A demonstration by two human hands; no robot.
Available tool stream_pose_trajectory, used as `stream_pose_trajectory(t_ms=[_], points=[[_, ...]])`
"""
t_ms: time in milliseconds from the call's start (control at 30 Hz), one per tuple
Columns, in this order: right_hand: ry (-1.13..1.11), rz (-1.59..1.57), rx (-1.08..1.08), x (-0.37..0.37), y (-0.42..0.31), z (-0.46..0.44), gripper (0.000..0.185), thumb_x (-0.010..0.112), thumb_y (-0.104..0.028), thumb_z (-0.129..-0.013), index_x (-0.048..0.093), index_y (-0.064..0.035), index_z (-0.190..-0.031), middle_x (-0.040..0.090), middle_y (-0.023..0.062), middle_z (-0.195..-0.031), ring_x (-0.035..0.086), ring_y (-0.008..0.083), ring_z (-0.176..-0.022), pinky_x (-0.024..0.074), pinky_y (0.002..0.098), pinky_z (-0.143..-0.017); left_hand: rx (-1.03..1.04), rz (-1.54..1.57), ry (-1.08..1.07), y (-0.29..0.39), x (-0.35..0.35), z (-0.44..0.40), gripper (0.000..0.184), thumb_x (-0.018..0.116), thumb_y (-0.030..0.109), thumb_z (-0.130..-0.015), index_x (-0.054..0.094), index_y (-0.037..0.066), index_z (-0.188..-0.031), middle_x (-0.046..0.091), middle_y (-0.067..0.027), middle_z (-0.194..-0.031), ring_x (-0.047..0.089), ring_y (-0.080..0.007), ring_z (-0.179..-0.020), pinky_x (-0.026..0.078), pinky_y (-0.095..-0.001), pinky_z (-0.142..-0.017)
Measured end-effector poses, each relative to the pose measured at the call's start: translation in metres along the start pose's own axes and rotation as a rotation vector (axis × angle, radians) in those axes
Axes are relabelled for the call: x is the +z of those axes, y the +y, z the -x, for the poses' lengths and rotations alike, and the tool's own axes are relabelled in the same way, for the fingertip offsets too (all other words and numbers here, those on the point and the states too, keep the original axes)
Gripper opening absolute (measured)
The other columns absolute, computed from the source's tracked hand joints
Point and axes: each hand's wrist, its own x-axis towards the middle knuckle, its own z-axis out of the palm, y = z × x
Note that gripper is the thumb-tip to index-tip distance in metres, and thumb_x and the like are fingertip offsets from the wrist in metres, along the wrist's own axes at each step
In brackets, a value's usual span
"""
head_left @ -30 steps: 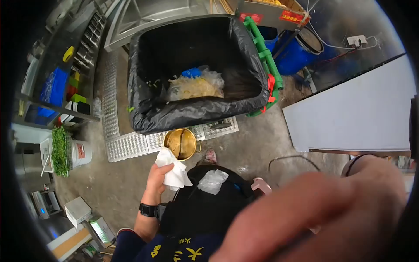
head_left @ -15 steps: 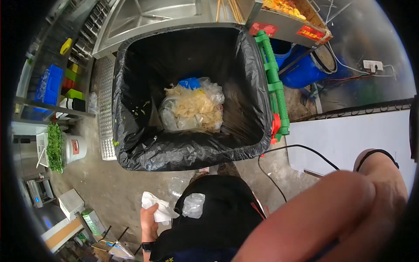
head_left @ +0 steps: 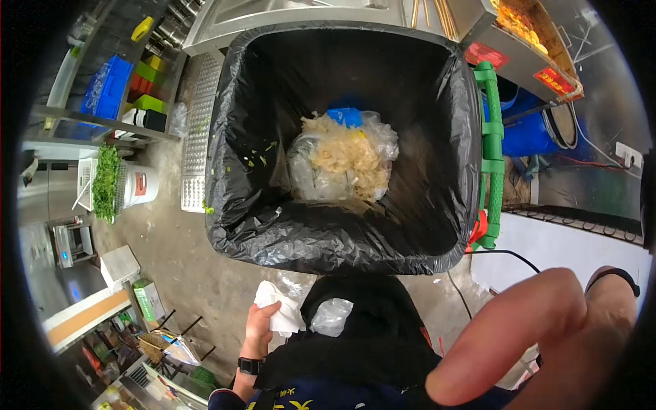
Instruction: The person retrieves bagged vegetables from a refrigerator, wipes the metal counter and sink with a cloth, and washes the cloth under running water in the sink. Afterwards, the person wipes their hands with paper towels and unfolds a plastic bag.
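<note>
My left hand (head_left: 260, 323), with a black watch on its wrist, holds a crumpled white cloth or tissue (head_left: 279, 307) at the lower left, just below the bin. Large and close to the camera at the lower right is my right hand (head_left: 509, 335); one finger shows bent, and whatever it may hold is hidden. A crumpled clear plastic bag (head_left: 331, 317) lies against my black apron (head_left: 369, 342). In front of me stands a bin lined with a black bag (head_left: 342, 254), holding clear plastic and pale scraps (head_left: 345, 156).
Green bars (head_left: 492, 157) run along the bin's right side. A steel sink (head_left: 301, 10) is behind it. Blue barrels (head_left: 529, 133) stand at the right, near a white panel (head_left: 567, 242). Leafy greens (head_left: 106, 183) and a white bucket (head_left: 141, 184) are at the left.
The bin now fills more of the view, and the golden pot below it has left sight. My left hand, still with the white cloth, appears lower. My right hand's finger has shifted right.
</note>
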Motion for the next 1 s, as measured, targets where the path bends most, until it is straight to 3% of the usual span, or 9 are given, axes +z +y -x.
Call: stream_pose_trajectory(t_ms=[433,567,633,667,700,767,800,867,1000], points=[[0.052,0.029,0.046,0.046,-0.007,-0.007,0.028,0.065,-0.015,-0.079,0.061,0.0043,-0.099,0.059,0.0179,-0.103,0.06,0.0299,-0.092,0.0484,0.0361,-0.079,-0.004,-0.054,-0.104,0.048,-0.01,0.054,0.028,0.057,-0.004,-0.076,0.054,-0.002,-0.104,0.062,-0.0103,-0.089,0.063,-0.0241,-0.079,0.051,-0.0355,-0.072],[0.188,0.147,0.11,0.076,-0.015,-0.012,0.029,0.066,-0.014,-0.079,0.061,0.0042,-0.1,0.059,0.0176,-0.103,0.06,0.0294,-0.092,0.0484,0.0358,-0.079,0.347,-0.052,-0.31,0.074,-0.004,0.086,0.031,0.064,0.005,-0.062,0.056,0.001,-0.092,0.058,-0.0103,-0.084,0.058,-0.0219,-0.079,0.048,-0.033,-0.072],[0.419,0.31,0.13,0.098,-0.002,-0.014,0.028,0.067,-0.013,-0.077,0.062,0.003,-0.1,0.059,0.0167,-0.105,0.059,0.0289,-0.091,0.0469,0.0355,-0.08,0.429,0.004,-0.421,0.094,0.019,0.102,0.028,0.064,0.005,-0.063,0.055,0.002,-0.089,0.057,-0.0103,-0.084,0.057,-0.0214,-0.077,0.048,-0.0325,-0.07],[0.413,0.475,0.193,0.1,0.009,-0.015,0.035,0.063,-0.011,-0.079,0.052,0.0002,-0.11,0.055,0.0099,-0.097,0.054,0.0238,-0.082,0.0447,0.0294,-0.079,0.496,0.042,-0.534,0.1,0.033,0.105,0.025,0.064,0.006,-0.063,0.054,0.003,-0.086,0.055,-0.0103,-0.084,0.056,-0.021,-0.075,0.048,-0.0321,-0.068],[0.511,0.437,0.386,0.106,0.023,-0.02,0.046,0.065,-0.014,-0.079,0.046,0.0001,-0.118,0.053,0.0115,-0.104,0.054,0.0241,-0.092,0.0437,0.0301,-0.082,0.567,0.037,-0.628,0.104,0.047,0.105,0.024,0.064,0.007,-0.066,0.055,0.003,-0.087,0.054,-0.0114,-0.094,0.053,-0.0206,-0.086,0.044,-0.0307,-0.075],[0.742,0.575,0.198,0.109,0.079,-0.038,0.067,0.072,-0.018,-0.073,0.036,-0.0004,-0.127,0.041,0.0148,-0.12,0.047,0.0242,-0.107,0.0399,0.033,-0.089,0.715,-0.017,-0.747,0.113,0.079,0.106,0.024,0.062,0.008,-0.07,0.054,0.004,-0.092,0.051,-0.0121,-0.107,0.047,-0.0191,-0.101,0.038,-0.029,-0.085],[0.824,0.423,0.122,0.111,0.102,-0.049,0.072,0.073,-0.018,-0.072,0.033,-0.0007,-0.128,0.036,0.0144,-0.127,0.043,0.0223,-0.112,0.0388,0.0346,-0.09,0.788,-0.058,-0.77,0.115,0.097,0.108,0.025,0.061,0.008,-0.072,0.054,0.004,-0.095,0.049,-0.0117,-0.111,0.045,-0.018,-0.104,0.037,-0.0288,-0.087],[0.894,0.246,0.077,0.112,0.112,-0.062,0.062,0.069,-0.013,-0.076,0.036,0.0003,-0.127,0.043,0.0117,-0.122,0.047,0.017,-0.108,0.0407,0.0321,-0.088,1.094,-0.291,-0.693,0.115,0.124,0.123,0.027,0.061,0.006,-0.076,0.052,0.002,-0.101,0.052,-0.0101,-0.106,0.048,-0.0154,-0.1,0.038,-0.0281,-0.085],[1.035,-0.058,0.031,0.11,0.101,-0.03,0.03,0.06,-0.003,-0.08,0.054,0.0035,-0.109,0.059,0.0033,-0.098,0.054,0.0099,-0.095,0.0436,0.0254,-0.081,0.818,0.127,-0.659,0.101,0.161,0.173,0.029,0.065,0.008,-0.078,0.052,0.001,-0.103,0.057,-0.0055,-0.095,0.053,-0.0105,-0.091,0.042,-0.024,-0.077]])
